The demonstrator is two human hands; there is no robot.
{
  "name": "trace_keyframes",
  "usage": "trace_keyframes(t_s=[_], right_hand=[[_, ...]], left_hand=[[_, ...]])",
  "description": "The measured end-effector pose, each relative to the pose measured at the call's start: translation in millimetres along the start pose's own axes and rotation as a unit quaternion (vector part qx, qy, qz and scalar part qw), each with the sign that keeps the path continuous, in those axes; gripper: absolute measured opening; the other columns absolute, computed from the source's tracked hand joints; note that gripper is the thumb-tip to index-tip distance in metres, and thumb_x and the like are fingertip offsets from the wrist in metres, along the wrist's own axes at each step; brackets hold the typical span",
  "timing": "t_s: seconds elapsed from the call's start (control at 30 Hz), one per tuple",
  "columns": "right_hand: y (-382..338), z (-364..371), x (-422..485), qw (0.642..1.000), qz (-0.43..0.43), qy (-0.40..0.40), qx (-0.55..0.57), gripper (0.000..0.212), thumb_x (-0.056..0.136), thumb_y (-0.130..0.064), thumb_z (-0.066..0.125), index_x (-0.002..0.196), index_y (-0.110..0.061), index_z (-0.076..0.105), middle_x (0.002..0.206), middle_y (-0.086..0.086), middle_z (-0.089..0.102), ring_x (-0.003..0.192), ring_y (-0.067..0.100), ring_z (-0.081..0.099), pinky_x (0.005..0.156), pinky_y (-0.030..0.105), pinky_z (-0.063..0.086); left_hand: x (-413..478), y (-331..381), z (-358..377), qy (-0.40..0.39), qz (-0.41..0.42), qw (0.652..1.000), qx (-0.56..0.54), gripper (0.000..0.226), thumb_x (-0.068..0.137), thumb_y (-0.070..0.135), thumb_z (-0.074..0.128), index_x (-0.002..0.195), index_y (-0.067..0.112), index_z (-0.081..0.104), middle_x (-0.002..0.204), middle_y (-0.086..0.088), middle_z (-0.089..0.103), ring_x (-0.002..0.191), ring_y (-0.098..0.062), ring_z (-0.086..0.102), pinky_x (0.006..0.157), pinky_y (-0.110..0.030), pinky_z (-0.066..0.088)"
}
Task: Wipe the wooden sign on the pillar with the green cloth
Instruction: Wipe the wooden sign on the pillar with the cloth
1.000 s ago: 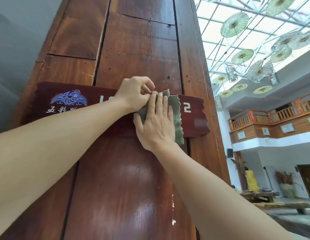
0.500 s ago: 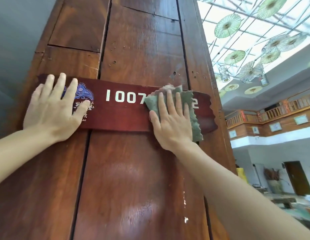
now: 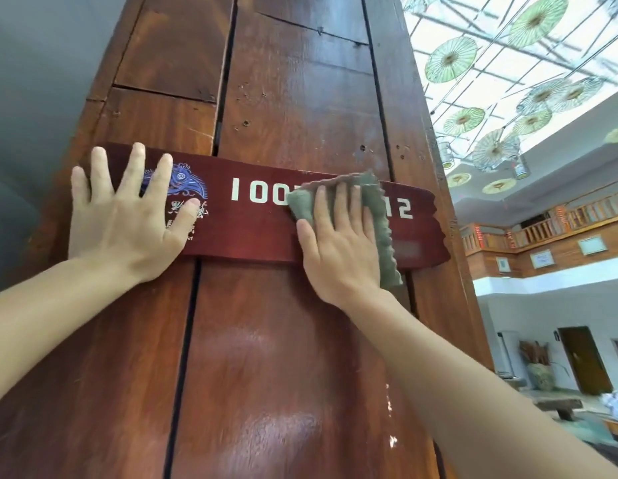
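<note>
A dark red wooden sign (image 3: pixel 259 226) with white digits and a blue bird emblem runs across the brown plank pillar (image 3: pixel 300 98). My right hand (image 3: pixel 338 247) lies flat on the green cloth (image 3: pixel 378 209) and presses it against the sign's right-middle part, covering some of the digits. My left hand (image 3: pixel 124 216) rests flat with fingers spread on the sign's left end, partly over the emblem and the characters beneath it. The cloth's scalloped edge hangs down below the sign's lower edge.
A grey wall (image 3: pixel 34 98) stands left of the pillar. To the right the hall opens out: paper umbrellas (image 3: pixel 451 58) hang under a glass roof, a wooden balcony railing (image 3: pixel 542 229) runs along the upper floor, and benches (image 3: pixel 560 406) stand on the ground floor.
My left hand left the cloth and moved to the sign's left end, where it now lies flat. My right hand stays pressed on the cloth, which shifted slightly left over the digits.
</note>
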State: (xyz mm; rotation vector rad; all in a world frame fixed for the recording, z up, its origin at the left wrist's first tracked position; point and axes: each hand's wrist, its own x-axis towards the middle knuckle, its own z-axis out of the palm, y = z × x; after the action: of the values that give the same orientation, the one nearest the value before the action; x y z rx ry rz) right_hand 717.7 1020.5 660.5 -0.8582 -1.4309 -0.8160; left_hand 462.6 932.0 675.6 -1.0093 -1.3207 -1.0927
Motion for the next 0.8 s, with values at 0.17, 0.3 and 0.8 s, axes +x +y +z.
trace_keyframes(t_s=[0.17, 0.3, 0.8], right_hand=[[52, -22, 40, 0.998, 0.002, -0.051, 0.020, 0.058, 0.104, -0.048, 0.018, 0.160, -0.033, 0.013, 0.170, 0.003, 0.000, 0.155, 0.020, -0.009, 0.121, 0.039, -0.009], [58, -18, 48, 0.968, 0.250, -0.006, -0.011, 0.060, 0.104, -0.043, 0.014, 0.161, -0.026, 0.005, 0.170, 0.010, -0.003, 0.155, 0.029, -0.009, 0.124, 0.049, -0.004], [-20, -1, 47, 0.976, 0.216, 0.015, 0.000, 0.061, 0.104, -0.041, 0.012, 0.161, -0.023, 0.003, 0.170, 0.010, -0.002, 0.155, 0.031, -0.009, 0.124, 0.051, -0.004]], left_hand=[[-7, -4, -4, -0.011, 0.001, 1.000, -0.009, 0.081, 0.091, 0.068, 0.011, 0.157, 0.022, 0.022, 0.166, -0.015, 0.022, 0.150, -0.048, 0.010, 0.120, -0.060, 0.011], [-10, -6, -3, -0.013, 0.008, 1.000, -0.001, 0.081, 0.091, 0.067, 0.007, 0.158, 0.023, 0.019, 0.167, -0.014, 0.018, 0.152, -0.045, 0.007, 0.122, -0.058, 0.010], [-64, -35, 13, 0.043, 0.049, 0.996, -0.057, 0.069, 0.096, 0.048, 0.029, 0.154, 0.011, 0.030, 0.163, -0.018, 0.029, 0.151, -0.039, 0.018, 0.118, -0.056, 0.026]])
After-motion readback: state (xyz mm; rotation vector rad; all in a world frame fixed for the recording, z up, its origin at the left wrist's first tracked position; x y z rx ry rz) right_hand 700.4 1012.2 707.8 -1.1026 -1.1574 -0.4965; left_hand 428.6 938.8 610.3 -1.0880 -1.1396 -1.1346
